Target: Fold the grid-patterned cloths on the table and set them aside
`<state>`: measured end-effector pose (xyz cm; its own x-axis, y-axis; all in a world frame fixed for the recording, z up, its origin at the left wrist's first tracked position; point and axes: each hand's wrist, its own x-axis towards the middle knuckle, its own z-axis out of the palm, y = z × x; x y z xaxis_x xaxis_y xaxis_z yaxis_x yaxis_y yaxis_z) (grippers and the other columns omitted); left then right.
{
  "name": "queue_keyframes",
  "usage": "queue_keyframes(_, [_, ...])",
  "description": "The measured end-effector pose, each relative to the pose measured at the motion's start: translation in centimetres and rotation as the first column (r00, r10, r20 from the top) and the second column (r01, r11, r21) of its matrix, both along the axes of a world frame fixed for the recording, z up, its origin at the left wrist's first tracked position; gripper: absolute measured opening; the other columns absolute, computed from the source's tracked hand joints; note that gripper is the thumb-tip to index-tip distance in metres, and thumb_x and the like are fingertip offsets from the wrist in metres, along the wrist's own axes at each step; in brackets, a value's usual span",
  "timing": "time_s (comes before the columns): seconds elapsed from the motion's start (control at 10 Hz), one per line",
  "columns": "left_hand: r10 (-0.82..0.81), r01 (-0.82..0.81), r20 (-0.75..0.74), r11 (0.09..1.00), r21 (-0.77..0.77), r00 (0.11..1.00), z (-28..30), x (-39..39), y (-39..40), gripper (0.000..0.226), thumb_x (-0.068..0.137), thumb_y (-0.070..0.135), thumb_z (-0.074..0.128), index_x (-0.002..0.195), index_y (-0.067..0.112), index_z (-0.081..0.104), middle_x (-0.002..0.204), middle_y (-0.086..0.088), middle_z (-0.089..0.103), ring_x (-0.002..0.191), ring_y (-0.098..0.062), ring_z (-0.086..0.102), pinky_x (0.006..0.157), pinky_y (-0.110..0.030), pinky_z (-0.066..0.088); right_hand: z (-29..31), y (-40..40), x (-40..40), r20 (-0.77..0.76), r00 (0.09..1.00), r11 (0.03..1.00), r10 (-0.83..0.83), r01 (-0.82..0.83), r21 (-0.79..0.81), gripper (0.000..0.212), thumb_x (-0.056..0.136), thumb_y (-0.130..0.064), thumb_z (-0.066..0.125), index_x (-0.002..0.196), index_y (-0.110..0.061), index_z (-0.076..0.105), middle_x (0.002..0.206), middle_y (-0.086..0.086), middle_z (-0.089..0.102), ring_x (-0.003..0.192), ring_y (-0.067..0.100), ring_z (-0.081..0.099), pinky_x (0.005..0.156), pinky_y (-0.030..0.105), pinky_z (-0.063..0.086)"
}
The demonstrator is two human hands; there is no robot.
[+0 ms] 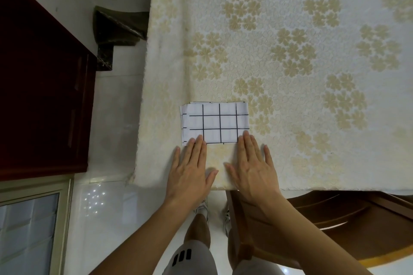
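A white cloth with a black grid pattern lies folded into a small rectangle near the table's front left corner, with layered edges showing on its left side. My left hand rests flat, palm down, its fingertips touching the cloth's near left corner. My right hand also lies flat, fingertips on the near right corner. Both hands have fingers spread and hold nothing.
The table wears a cream tablecloth with a gold flower pattern. A wooden chair stands at the front right under the table's edge. A dark red cabinet stands to the left across a strip of pale tiled floor.
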<state>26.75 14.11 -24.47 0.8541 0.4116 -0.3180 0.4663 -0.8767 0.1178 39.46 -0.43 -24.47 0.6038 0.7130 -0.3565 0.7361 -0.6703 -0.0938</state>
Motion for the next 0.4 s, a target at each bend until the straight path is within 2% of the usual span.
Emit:
queue_keyframes(0.2, [-0.016,0.015,0.018,0.999,0.029,1.0,0.6,0.1,0.1,0.076,0.097,0.058,0.019,0.156,0.01,0.018,0.165,-0.009,0.014,0.152,-0.025,0.014,0.121,-0.052,0.018,0.6,-0.3,0.2,-0.019,1.0,0.999,-0.013,0.013,0.03,0.08,0.101,-0.062,0.012,0.157,-0.006,0.0,0.166,0.014,-0.002,0.153,0.027,0.004,0.123,0.051,0.017])
queue_keyframes(0.3, [-0.033,0.032,0.039,0.999,0.033,0.999,1.8,0.3,0.2,0.075,0.097,0.056,0.023,0.155,0.009,0.024,0.164,-0.01,0.018,0.151,-0.026,0.018,0.119,-0.053,0.024,1.5,-0.7,0.3,-0.034,0.999,0.999,-0.003,0.004,0.054,0.079,0.101,-0.063,0.012,0.158,-0.009,-0.004,0.166,0.012,-0.005,0.153,0.025,0.002,0.123,0.048,0.015])
queue_keyframes(0.4, [-0.029,0.026,0.095,0.999,0.038,0.995,2.7,0.3,0.3,0.071,0.096,0.052,0.027,0.152,0.009,0.034,0.16,-0.01,0.03,0.148,-0.026,0.028,0.118,-0.051,0.027,2.5,-1.1,0.4,-0.067,0.998,0.995,-0.015,0.021,0.096,0.076,0.101,-0.062,0.013,0.159,-0.013,0.002,0.166,0.01,0.005,0.153,0.024,0.009,0.122,0.047,0.019])
